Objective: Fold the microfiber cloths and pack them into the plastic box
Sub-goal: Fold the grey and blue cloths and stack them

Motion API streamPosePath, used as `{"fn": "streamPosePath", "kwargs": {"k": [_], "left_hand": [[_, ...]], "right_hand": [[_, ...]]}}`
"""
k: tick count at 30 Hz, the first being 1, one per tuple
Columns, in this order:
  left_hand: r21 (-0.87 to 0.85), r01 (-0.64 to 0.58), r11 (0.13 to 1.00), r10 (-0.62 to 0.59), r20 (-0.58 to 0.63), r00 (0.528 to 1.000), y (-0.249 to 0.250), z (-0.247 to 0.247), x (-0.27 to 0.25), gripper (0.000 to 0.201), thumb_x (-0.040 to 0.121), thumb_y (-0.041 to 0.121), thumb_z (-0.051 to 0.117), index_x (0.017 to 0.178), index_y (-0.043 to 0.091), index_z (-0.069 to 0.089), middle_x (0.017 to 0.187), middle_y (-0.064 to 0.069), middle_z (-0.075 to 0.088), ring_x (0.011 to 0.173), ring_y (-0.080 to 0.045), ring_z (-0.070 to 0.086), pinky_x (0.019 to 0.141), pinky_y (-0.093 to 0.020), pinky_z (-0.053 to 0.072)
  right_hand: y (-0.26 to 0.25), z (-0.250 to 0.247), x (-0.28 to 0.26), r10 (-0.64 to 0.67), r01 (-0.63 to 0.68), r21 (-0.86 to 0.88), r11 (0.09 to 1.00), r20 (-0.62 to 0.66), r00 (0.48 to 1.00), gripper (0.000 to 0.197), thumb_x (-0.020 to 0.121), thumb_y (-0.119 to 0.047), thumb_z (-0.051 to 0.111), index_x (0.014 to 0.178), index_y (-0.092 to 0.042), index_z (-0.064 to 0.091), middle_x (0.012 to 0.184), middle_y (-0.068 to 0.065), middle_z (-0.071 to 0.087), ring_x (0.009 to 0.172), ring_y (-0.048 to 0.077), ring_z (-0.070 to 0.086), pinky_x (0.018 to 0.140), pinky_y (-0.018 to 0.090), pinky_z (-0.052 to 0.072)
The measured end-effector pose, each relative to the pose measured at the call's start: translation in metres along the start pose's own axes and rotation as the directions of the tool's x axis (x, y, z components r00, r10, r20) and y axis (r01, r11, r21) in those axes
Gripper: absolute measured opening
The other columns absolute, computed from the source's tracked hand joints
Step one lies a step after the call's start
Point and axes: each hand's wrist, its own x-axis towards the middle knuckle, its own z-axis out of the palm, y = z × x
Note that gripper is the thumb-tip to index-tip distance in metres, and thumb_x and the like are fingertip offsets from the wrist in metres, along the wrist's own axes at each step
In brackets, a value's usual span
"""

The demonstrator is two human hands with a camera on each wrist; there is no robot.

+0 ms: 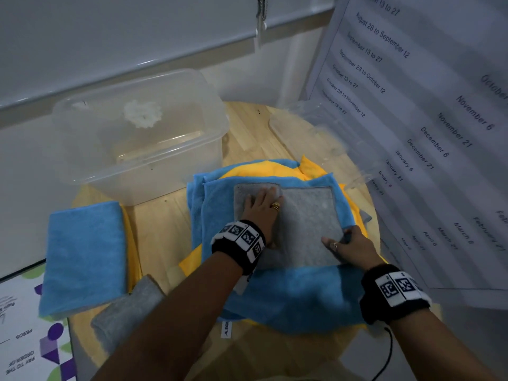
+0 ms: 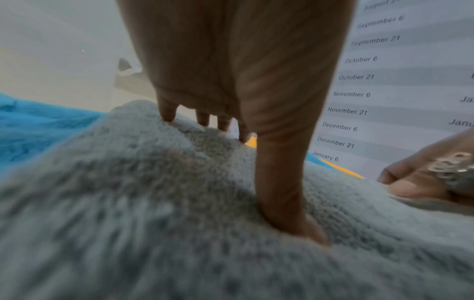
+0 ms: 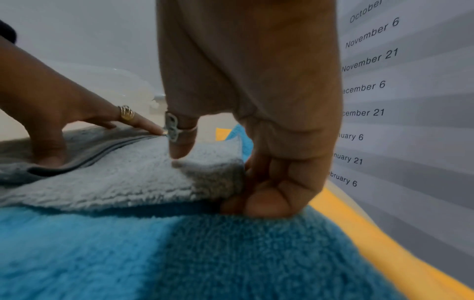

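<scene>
Left hand point(image 1: 261, 209) flat on grey cloth point(image 1: 308, 215); right hand point(image 1: 349, 243) pinches its corner.
Round wooden table point(image 1: 247, 138), date chart point(image 1: 428, 105) on right wall.

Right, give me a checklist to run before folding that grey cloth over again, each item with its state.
1. Left hand pins the grey cloth flat: ok, straight fingers press it.
2. Right hand has the near right corner: ok, pinched and lifted in the right wrist view.
3. Cloth lies clear on top of the blue cloth: ok.
4. Edges of the first fold line up: cannot tell, the left hand covers part.
5. Plastic box open to take cloths: ok, no lid on it.
6. Folded blue cloth out of the way: ok, it sits apart on the left.
</scene>
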Motion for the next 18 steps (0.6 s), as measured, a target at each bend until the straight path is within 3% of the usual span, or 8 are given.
{"fn": "streamPosePath", "kwargs": {"k": [3,6,9,12,14,15,16,18], "left_hand": [[-0.003,0.028,1.000,-0.028,0.072,0.997,-0.002,-0.001,0.007,0.135,0.054,0.044,0.085,0.148,0.019,-0.010,0.154,-0.004,-0.024,0.143,-0.027,-0.020,0.114,-0.057,-0.003],[0.021,0.027,0.999,-0.029,0.087,0.996,-0.006,0.001,0.010,0.140,0.053,0.050,0.083,0.147,0.017,-0.016,0.154,-0.006,-0.025,0.143,-0.029,-0.021,0.113,-0.057,-0.005],[0.027,-0.004,1.000,0.001,0.114,0.994,-0.013,0.003,0.014,0.140,0.054,0.055,0.081,0.146,0.019,-0.018,0.154,-0.004,-0.025,0.143,-0.027,-0.021,0.114,-0.054,-0.006],[-0.131,-0.025,0.991,0.036,0.088,0.995,-0.019,-0.007,0.012,0.129,0.058,0.054,0.079,0.149,0.017,-0.004,0.157,-0.003,-0.012,0.145,-0.024,-0.011,0.116,-0.051,-0.001],[-0.514,-0.089,0.853,0.037,-0.109,0.993,-0.021,-0.019,0.006,0.085,0.076,0.035,0.074,0.144,0.009,0.029,0.153,-0.010,0.024,0.143,-0.024,0.021,0.117,-0.039,0.018],[-0.680,-0.119,0.723,-0.042,-0.215,0.976,-0.024,-0.026,0.002,0.057,0.085,0.026,0.066,0.134,0.005,0.045,0.142,-0.014,0.043,0.133,-0.023,0.039,0.110,-0.030,0.030],[-0.806,-0.105,0.582,-0.138,-0.226,0.964,-0.026,-0.032,-0.001,0.039,0.092,0.025,0.057,0.124,0.003,0.055,0.128,-0.015,0.056,0.120,-0.021,0.051,0.098,-0.021,0.037],[-0.936,-0.007,0.351,-0.192,-0.079,0.978,-0.030,-0.039,-0.006,0.053,0.091,0.050,0.047,0.107,0.002,0.063,0.106,-0.015,0.065,0.096,-0.017,0.057,0.084,-0.025,0.046]], "right_hand": [[0.003,-0.003,0.000,0.054,-0.059,0.054,0.997,0.101,0.993,0.055,0.074,-0.034,0.078,0.105,-0.016,0.036,0.093,-0.001,0.048,0.090,0.020,0.049,0.075,0.030,0.040],[0.010,-0.002,0.000,-0.003,-0.022,0.210,0.977,0.117,0.993,0.033,0.071,-0.017,0.080,0.095,-0.007,0.060,0.093,0.008,0.063,0.080,0.022,0.060,0.074,0.034,0.050],[0.006,0.010,-0.010,-0.202,0.189,0.349,0.918,0.000,0.979,0.015,0.076,-0.013,0.075,0.087,-0.009,0.065,0.090,0.010,0.065,0.082,0.023,0.061,0.076,0.035,0.050],[-0.013,0.028,-0.024,-0.507,0.525,0.356,0.774,-0.149,0.849,0.034,0.068,-0.030,0.067,0.090,-0.003,0.062,0.098,0.012,0.059,0.093,0.021,0.054,0.084,0.029,0.044],[-0.028,0.044,-0.029,-0.641,0.660,0.316,0.682,-0.177,0.747,0.027,0.065,-0.023,0.064,0.086,-0.007,0.057,0.104,0.013,0.052,0.095,0.011,0.048,0.086,0.011,0.039],[-0.036,0.052,-0.030,-0.678,0.694,0.294,0.657,-0.173,0.714,0.023,0.064,-0.015,0.064,0.085,-0.015,0.054,0.111,0.013,0.050,0.099,0.007,0.046,0.086,0.005,0.036],[-0.043,0.060,-0.030,-0.717,0.729,0.250,0.637,-0.155,0.679,0.028,0.063,-0.008,0.062,0.084,-0.022,0.051,0.119,0.013,0.047,0.106,0.005,0.044,0.087,0.004,0.034],[-0.049,0.078,-0.028,-0.804,0.800,0.158,0.579,-0.049,0.592,0.029,0.065,-0.006,0.058,0.084,-0.025,0.047,0.131,0.013,0.044,0.119,0.013,0.043,0.088,0.012,0.035]]}}
